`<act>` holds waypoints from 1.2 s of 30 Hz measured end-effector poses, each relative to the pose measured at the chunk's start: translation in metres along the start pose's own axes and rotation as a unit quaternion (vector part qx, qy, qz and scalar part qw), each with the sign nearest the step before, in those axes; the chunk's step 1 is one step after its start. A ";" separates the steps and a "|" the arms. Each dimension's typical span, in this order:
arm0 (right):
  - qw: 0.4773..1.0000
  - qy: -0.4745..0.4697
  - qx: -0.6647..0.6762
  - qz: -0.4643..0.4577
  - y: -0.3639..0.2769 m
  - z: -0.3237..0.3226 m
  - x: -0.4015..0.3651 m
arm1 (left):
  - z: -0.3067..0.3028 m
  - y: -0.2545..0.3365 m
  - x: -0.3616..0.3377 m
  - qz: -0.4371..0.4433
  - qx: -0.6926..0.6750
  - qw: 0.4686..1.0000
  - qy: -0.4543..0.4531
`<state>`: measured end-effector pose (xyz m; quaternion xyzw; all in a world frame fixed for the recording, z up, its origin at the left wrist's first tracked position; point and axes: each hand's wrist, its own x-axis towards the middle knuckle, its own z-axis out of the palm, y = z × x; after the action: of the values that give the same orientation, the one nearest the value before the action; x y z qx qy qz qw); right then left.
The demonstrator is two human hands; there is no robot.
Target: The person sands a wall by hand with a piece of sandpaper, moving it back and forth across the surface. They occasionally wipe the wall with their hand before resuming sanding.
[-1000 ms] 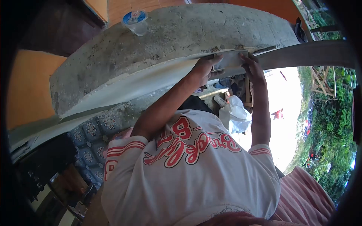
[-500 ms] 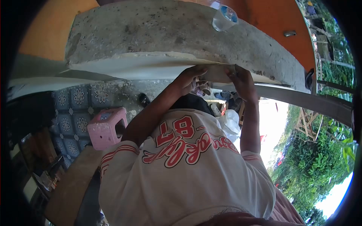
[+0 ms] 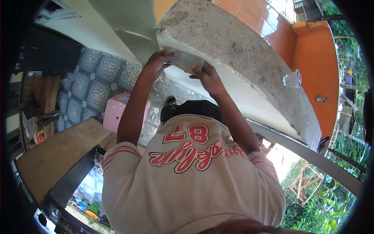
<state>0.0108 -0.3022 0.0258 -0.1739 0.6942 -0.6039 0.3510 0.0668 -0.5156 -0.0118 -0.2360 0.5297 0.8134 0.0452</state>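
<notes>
My left hand [image 3: 156, 64] grips one end of a thin grey rectangular sheet [image 3: 186, 62], thumb along its face. The other end is held by my right hand [image 3: 209, 79], with the thumb over the near side. Stretched between both hands, the sheet overlaps the white face [image 3: 237, 87] of a low wall, just below the rough concrete top [image 3: 230, 37]. What the sheet is made of I cannot tell.
A clear plastic cup [image 3: 291, 79] lies on the concrete top by the orange wall [image 3: 315, 66]. Below my left arm is a pink stool [image 3: 113, 113] on blue patterned tiles [image 3: 97, 93]. A brown tabletop [image 3: 58, 150] is at the left, greenery [image 3: 311, 214] at the right.
My view has turned, and both hands with the sheet have shifted left along the wall toward its corner. Both hands keep their hold on it.
</notes>
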 end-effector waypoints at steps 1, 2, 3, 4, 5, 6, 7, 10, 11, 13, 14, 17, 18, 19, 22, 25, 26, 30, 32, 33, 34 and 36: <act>1.000 -0.006 0.005 -0.006 0.002 0.010 0.010 | -0.009 0.018 -0.005 0.020 0.057 0.998 0.036; 0.994 -0.032 0.103 0.026 0.003 0.018 0.019 | -0.016 0.031 -0.009 0.023 0.064 0.997 0.041; 0.977 -0.057 0.199 0.056 0.003 0.022 0.024 | -0.020 0.044 -0.011 0.043 0.140 0.988 0.048; 0.975 -0.059 0.207 0.050 0.002 0.023 0.025 | -0.013 0.066 -0.019 0.063 0.217 0.973 0.053; 0.949 -0.078 0.297 0.073 0.001 0.022 0.025 | 0.001 0.079 -0.032 0.080 0.272 0.954 0.100; 0.914 -0.094 0.384 0.094 0.001 0.019 0.023 | 0.004 0.077 -0.030 0.080 0.284 0.951 0.095; 0.907 -0.111 0.394 0.096 0.004 0.012 0.018 | 0.008 0.072 -0.026 0.099 0.306 0.941 0.105; 0.896 -0.104 0.424 0.075 0.014 -0.020 -0.011 | 0.059 0.069 -0.037 0.120 0.385 0.909 0.099; 0.894 -0.100 0.431 0.072 0.020 -0.036 -0.023 | 0.072 0.056 -0.033 0.137 0.415 0.894 0.098; 0.889 -0.078 0.448 0.056 0.033 -0.071 -0.054 | 0.115 0.038 -0.032 0.159 0.456 0.873 0.073; 0.888 -0.072 0.452 0.048 0.040 -0.089 -0.071 | 0.141 0.030 -0.036 0.159 0.464 0.870 0.052; 0.884 -0.033 0.466 0.018 0.066 -0.150 -0.129 | 0.233 0.003 -0.049 0.180 0.543 0.820 0.018; 0.882 -0.011 0.472 0.009 0.078 -0.174 -0.151 | 0.265 -0.012 -0.053 0.184 0.547 0.817 -0.007; 0.887 0.017 0.461 0.006 0.091 -0.196 -0.172 | 0.295 -0.027 -0.059 0.168 0.540 0.825 -0.013; 0.885 0.100 0.454 -0.017 0.116 -0.262 -0.237 | 0.368 -0.089 -0.060 0.211 0.515 0.830 -0.038; 0.873 0.212 0.439 -0.018 0.145 -0.321 -0.298 | 0.433 -0.161 -0.056 0.178 0.461 0.862 -0.114; 0.861 0.231 0.452 -0.019 0.155 -0.339 -0.314 | 0.458 -0.180 -0.057 0.050 0.307 0.938 -0.149; 0.868 0.409 0.283 0.007 0.162 -0.406 -0.386 | 0.541 -0.225 -0.044 -0.223 0.066 0.935 -0.268; 0.872 0.475 0.111 0.041 0.138 -0.426 -0.419 | 0.573 -0.248 -0.034 -0.273 0.026 0.904 -0.329; 0.856 0.514 0.036 0.045 0.140 -0.434 -0.428 | 0.587 -0.258 -0.030 -0.317 -0.015 0.870 -0.377; 0.835 0.547 -0.041 0.047 0.140 -0.444 -0.436 | 0.603 -0.266 -0.029 -0.316 -0.020 0.869 -0.380; 0.824 0.551 -0.126 0.035 0.135 -0.458 -0.453 | 0.632 -0.280 -0.029 -0.326 -0.048 0.840 -0.430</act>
<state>0.0306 0.3557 0.0330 0.1701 0.8475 -0.4939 -0.0939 -0.0288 0.1694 -0.0280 -0.0235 0.3093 0.7958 0.5201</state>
